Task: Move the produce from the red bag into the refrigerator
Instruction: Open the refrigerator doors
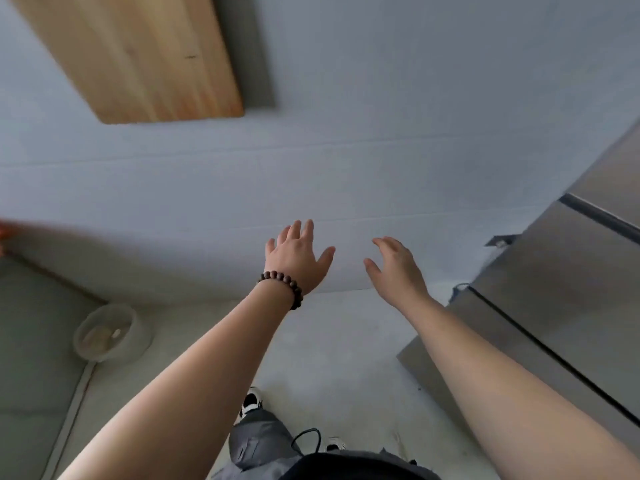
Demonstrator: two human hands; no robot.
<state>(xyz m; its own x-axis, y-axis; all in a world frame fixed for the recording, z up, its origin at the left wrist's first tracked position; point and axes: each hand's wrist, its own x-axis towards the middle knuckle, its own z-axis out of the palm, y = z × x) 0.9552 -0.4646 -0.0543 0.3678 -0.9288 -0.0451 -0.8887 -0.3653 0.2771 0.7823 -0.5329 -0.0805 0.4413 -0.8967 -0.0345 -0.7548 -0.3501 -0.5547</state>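
Note:
My left hand [297, 255], with a dark bead bracelet on the wrist, reaches forward with straight, spread fingers and holds nothing. My right hand [396, 268] is stretched out beside it, fingers relaxed and empty. The steel refrigerator [568, 289] stands at the right with its doors closed, a little right of my right hand. A blurred red patch [4, 230], possibly the red bag, shows at the far left edge. No produce is visible.
A pale wall [346, 161] fills the view ahead, with a wooden cabinet [138, 57] mounted at the upper left. A grey counter [31, 341] lies at the left. A round whitish container [110, 332] sits on the floor by it. My feet stand on the light floor.

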